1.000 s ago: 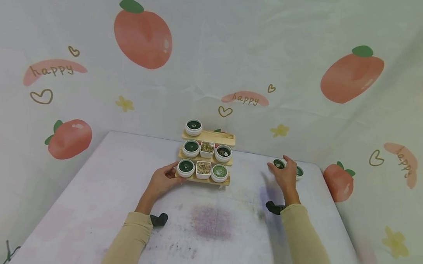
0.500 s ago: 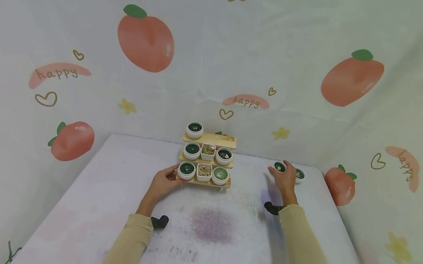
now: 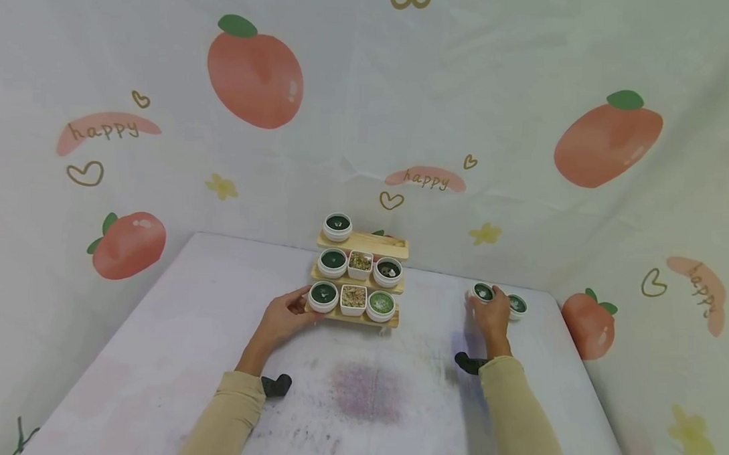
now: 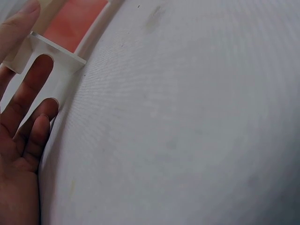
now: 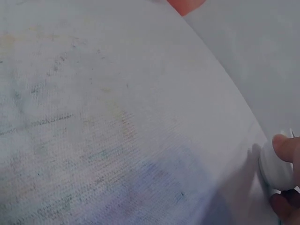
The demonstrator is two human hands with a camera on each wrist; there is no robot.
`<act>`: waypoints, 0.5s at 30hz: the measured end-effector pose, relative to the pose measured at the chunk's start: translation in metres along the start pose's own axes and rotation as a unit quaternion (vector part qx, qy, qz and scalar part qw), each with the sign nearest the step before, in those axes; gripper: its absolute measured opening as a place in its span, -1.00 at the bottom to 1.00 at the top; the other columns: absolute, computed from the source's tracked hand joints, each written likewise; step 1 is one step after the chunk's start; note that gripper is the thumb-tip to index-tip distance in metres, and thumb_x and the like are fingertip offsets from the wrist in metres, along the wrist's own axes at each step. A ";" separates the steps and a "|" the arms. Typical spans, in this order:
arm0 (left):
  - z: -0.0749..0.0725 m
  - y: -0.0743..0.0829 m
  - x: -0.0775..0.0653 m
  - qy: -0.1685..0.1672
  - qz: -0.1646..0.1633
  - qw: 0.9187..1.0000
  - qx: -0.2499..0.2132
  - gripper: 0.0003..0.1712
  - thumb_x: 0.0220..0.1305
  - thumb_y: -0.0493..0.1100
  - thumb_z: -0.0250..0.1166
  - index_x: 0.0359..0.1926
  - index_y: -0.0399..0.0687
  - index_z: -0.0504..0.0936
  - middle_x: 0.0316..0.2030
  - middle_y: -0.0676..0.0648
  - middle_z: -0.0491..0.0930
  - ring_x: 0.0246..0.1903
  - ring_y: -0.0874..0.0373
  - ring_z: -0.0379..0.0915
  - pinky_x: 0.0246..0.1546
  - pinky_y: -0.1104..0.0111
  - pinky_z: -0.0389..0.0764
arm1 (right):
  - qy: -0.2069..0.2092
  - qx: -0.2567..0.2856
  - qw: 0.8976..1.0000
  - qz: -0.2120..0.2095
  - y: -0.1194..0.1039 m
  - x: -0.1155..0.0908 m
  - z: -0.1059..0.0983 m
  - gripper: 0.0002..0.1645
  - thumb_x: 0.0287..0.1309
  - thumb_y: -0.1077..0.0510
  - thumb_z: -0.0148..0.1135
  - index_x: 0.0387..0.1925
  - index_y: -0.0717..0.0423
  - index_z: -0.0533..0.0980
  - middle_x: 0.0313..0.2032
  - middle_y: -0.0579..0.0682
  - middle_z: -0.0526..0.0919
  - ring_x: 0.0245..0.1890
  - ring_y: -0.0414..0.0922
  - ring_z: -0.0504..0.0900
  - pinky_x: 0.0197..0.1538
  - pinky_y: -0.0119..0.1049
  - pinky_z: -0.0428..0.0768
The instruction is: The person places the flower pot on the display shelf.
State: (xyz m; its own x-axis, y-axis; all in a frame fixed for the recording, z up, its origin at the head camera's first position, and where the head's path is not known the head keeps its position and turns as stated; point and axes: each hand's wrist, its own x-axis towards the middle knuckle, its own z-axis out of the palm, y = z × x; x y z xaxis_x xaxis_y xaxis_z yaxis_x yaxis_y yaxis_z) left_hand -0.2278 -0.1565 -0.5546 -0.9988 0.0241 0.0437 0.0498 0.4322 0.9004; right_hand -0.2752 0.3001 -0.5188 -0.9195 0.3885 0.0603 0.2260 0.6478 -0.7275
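A three-tier wooden stand (image 3: 373, 242) holds small round white pots with dark or pale green tops, plus square white cups of grainy bits. My left hand (image 3: 281, 320) grips the left end of its lowest tier, beside a round pot (image 3: 322, 296). In the left wrist view, the fingers (image 4: 40, 70) lie against a white end support (image 4: 61, 50), with the thumb above. My right hand (image 3: 492, 318) holds another round white pot (image 3: 483, 292) at the table's back right, thumb and fingers at its sides. The right wrist view shows this pot's white wall (image 5: 272, 164) partly covered by the fingers.
One more round white pot (image 3: 518, 305) stands just right of my right hand. A printed cloth wall (image 3: 343, 140) rises directly behind the white table (image 3: 418, 417). The top tier carries one round pot (image 3: 338, 226) at its left, with bare wood to its right.
The fingers of my right hand have come together around the pot, which stays in place. My left hand keeps its spot on the stand. The head view has tilted up slightly.
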 end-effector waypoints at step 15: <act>0.000 0.001 -0.001 -0.002 -0.004 1.000 0.004 -0.10 -0.01 0.04 0.64 0.38 0.02 0.54 -0.25 -0.08 0.69 -0.31 0.16 0.51 -0.24 0.41 0.53 | -0.004 0.016 1.000 0.003 -0.005 -0.001 0.000 -0.15 0.32 0.17 0.23 0.45 0.54 0.13 0.40 0.53 0.21 0.47 0.37 0.17 0.53 0.18 0.14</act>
State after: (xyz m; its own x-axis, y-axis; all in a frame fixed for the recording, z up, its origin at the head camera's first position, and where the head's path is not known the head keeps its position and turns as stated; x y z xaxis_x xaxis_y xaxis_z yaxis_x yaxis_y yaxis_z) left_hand -0.2271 -0.1557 -0.5536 -0.9991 0.0246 0.0345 0.0418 0.4402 0.8969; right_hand -0.2753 0.2958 -0.5154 -0.9204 0.3877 0.0508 0.2216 0.6242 -0.7491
